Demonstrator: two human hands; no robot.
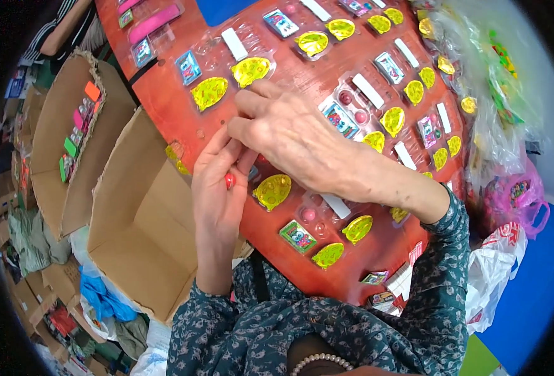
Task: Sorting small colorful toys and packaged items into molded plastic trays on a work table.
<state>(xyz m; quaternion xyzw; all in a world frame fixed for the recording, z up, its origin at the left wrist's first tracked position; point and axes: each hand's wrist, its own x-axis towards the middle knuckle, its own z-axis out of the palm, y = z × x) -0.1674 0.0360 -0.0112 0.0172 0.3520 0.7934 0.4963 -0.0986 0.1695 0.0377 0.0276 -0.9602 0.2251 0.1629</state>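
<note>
My left hand (222,178) is palm up over the near left of the red table (164,113), its fingers curled. A small glossy red ball (230,181) rests in it. My right hand (289,135) reaches across, fingers bent and closed against the left fingertips; what they pinch, if anything, is hidden. Just beyond the right fingers lies a shiny yellow oval piece (250,71) in a clear plastic tray (261,47), with a white strip (233,44) beside it. Another yellow oval (272,191) lies under my right wrist, and a small picture pack (298,236) is nearer me.
Several similar clear trays with yellow ovals, white strips and pink balls (309,214) cover the table. Open cardboard boxes (158,213) stand against its left edge. Plastic bags (499,269) and clear wrap (483,138) crowd the right. Another person's arm (64,28) shows at far left.
</note>
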